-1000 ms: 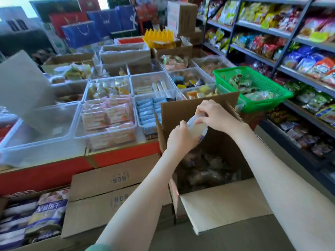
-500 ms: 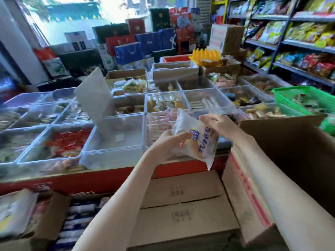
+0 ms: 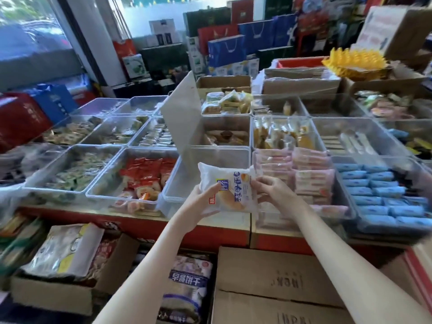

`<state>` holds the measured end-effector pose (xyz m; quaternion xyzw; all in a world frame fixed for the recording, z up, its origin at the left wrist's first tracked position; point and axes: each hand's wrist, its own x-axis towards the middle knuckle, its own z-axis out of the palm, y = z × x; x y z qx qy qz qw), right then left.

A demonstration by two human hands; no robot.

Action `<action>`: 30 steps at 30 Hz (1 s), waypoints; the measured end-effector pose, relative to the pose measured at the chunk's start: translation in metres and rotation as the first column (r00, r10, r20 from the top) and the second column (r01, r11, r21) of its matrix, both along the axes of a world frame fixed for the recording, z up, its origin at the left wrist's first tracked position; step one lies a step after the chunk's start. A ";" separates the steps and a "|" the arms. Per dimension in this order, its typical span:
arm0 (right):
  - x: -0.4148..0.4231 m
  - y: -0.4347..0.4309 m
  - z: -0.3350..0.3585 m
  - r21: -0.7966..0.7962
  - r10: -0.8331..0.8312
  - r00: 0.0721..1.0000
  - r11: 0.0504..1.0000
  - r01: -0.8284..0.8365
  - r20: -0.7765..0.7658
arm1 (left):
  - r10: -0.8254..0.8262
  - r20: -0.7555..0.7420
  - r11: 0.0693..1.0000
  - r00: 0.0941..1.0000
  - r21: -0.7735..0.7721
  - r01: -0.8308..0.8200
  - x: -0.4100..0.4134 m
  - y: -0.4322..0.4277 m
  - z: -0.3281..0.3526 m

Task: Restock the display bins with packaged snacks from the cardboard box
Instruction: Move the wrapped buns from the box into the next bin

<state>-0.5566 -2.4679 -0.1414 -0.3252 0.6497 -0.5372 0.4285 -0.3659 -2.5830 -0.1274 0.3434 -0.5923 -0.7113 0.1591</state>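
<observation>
Packet (image 3: 230,192) shifted over bin (image 3: 174,190), left hand (image 3: 201,202) and right hand (image 3: 273,191) gripping

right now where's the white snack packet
Head view, centre: the white snack packet is held by left hand and right hand over the clear bin, beside the pink packets.

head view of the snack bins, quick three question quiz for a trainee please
1. True or false: the left hand and right hand both hold the white plastic bread packet.
2. The small packets right of the pink wrapped packets are: A red, B blue, C green.
3. Fill in: the clear plastic bin behind the bread packet has its lid ____.
Key: 1 true; 2 B; 3 raised.
</observation>
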 end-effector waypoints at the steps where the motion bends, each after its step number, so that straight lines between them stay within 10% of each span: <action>1: 0.000 -0.019 -0.007 -0.003 0.000 1.000 1.000 0.000 -0.006 | 0.036 0.080 0.996 0.996 -0.087 -0.029 0.003 -0.017 -0.002; 5: 0.003 -0.092 -0.029 0.016 -0.074 0.995 0.997 0.075 -0.067 | 0.147 0.362 0.899 0.920 -0.436 0.028 0.005 -0.092 -0.014; 12: -0.018 -0.207 -0.060 -0.027 -0.348 0.928 0.937 0.348 -0.132 | 0.184 0.363 0.861 0.914 -0.508 0.028 -0.047 -0.210 -0.065; 26: -0.025 -0.300 -0.150 0.113 -0.361 0.801 0.879 0.463 -0.477 | 0.272 0.438 0.956 0.857 -0.025 -0.291 -0.114 -0.267 -0.161; 30: -0.030 -0.328 -0.138 0.266 0.007 0.716 0.931 0.250 -0.698 | 0.176 0.412 0.847 0.894 0.399 -0.351 -0.117 -0.264 -0.162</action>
